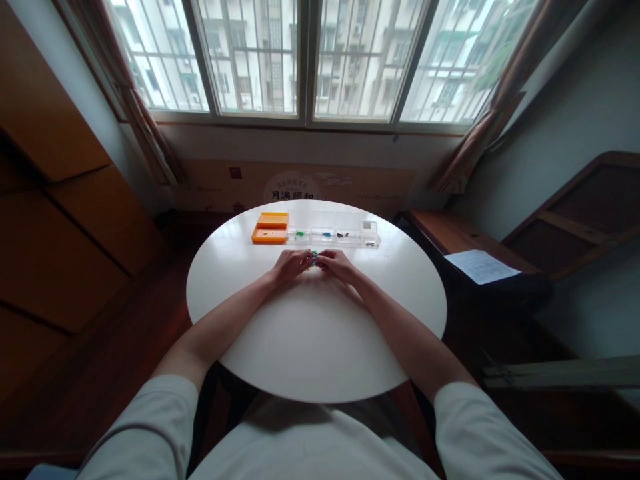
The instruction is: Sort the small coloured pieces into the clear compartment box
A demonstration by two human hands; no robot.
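Note:
My left hand (293, 264) and my right hand (338, 264) meet over the far half of the white round table (310, 347). Between their fingertips is a small green and teal piece (314, 257), too small to name, and both hands are closed on it. Specks of yellow show just below it. Beyond the left hand lies an orange box (270, 237) with its lid up and a few tiny bits inside. Right of it, clear plastic boxes hold green pieces (300, 233), blue pieces (327, 234), dark pieces (343, 235) and grey bits (370, 244).
A wooden bench (450, 233) stands right of the table, with a sheet of paper (481, 266) on a dark surface beside it. Behind the table, a printed cardboard panel (210, 183) leans below the barred window. Wooden cabinets (60, 233) line the left side.

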